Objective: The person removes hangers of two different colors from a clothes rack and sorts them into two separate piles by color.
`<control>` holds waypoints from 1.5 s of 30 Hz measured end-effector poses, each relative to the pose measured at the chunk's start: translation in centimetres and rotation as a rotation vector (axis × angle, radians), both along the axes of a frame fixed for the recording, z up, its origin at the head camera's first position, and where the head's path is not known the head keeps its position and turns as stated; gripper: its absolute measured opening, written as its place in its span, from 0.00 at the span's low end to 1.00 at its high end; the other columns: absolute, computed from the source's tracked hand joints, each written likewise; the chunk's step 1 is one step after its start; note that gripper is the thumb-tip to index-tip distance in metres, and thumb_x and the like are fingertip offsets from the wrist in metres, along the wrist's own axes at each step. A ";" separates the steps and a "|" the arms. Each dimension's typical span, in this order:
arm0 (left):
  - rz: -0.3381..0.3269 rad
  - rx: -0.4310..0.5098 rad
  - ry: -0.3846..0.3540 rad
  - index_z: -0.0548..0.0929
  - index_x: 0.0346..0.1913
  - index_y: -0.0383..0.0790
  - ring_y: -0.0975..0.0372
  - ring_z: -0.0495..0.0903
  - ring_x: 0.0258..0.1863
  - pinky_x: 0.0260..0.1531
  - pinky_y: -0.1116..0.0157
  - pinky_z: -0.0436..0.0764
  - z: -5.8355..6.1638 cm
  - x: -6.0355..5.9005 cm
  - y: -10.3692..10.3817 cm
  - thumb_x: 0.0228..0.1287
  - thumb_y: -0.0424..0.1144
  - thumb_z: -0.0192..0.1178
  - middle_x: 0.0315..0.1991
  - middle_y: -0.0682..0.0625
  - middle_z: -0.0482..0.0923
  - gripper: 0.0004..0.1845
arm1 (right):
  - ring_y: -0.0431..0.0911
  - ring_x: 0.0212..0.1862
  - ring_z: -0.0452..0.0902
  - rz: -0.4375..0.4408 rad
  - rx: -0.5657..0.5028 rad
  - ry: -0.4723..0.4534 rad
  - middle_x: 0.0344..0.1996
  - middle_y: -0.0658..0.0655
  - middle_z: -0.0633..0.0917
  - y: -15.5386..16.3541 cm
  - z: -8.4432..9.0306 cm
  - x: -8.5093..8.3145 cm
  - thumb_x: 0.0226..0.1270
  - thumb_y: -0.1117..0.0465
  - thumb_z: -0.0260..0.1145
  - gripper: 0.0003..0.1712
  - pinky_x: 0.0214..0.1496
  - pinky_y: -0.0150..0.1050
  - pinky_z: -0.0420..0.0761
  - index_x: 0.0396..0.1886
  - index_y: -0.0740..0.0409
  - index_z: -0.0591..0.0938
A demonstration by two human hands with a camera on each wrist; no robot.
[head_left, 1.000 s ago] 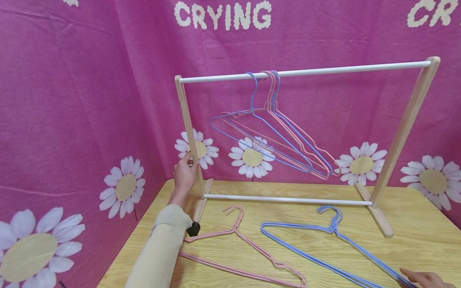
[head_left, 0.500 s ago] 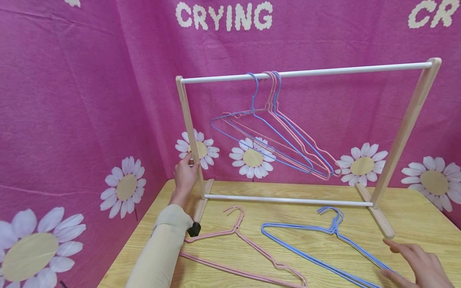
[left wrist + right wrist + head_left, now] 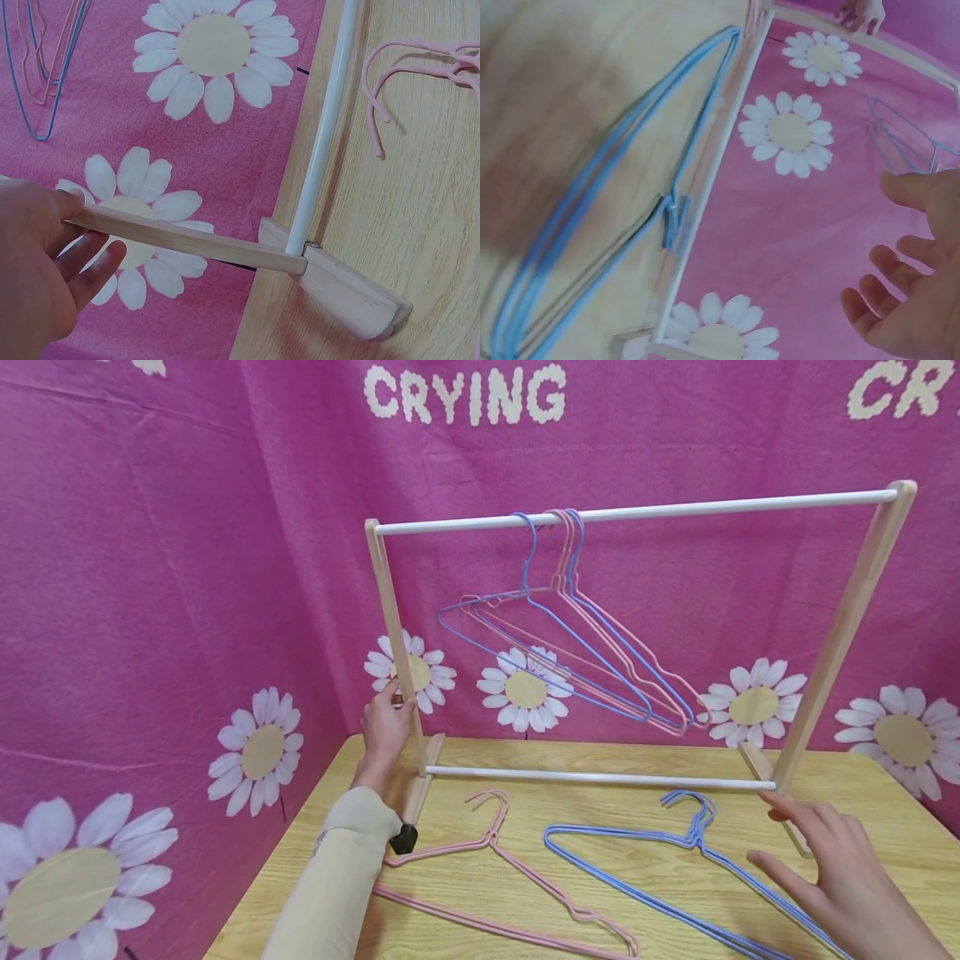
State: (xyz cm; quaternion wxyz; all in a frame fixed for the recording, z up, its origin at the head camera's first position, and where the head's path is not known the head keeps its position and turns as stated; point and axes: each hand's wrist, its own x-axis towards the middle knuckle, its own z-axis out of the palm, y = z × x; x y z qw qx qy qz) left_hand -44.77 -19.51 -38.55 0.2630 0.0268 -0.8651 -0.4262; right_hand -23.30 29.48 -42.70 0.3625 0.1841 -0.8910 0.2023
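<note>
Right hand (image 3: 847, 860) has moved forward, thumb apart, near the blue hangers (image 3: 699, 842).

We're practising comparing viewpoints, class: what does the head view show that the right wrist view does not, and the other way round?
Only the head view: the word CRYING, the cream sleeve and a small black object by its cuff.

Only the right wrist view: the palm side of the right hand, its fingers loosely curled and holding nothing.

Both: the right hand itself, the left hand at a wooden post, the blue hangers lying on the table, some hanging hangers, the lower white bar and printed daisies.
</note>
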 end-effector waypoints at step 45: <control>-0.003 0.007 0.017 0.79 0.63 0.47 0.47 0.86 0.48 0.54 0.47 0.76 0.0 0.3 0.1 0.67 0.35 0.61 0.45 0.39 0.87 0.21 | 0.63 0.43 0.72 -0.051 0.142 0.246 0.49 0.73 0.75 -5.9 7.7 -8.6 0.35 0.75 0.81 0.62 0.36 0.56 0.73 0.74 0.54 0.63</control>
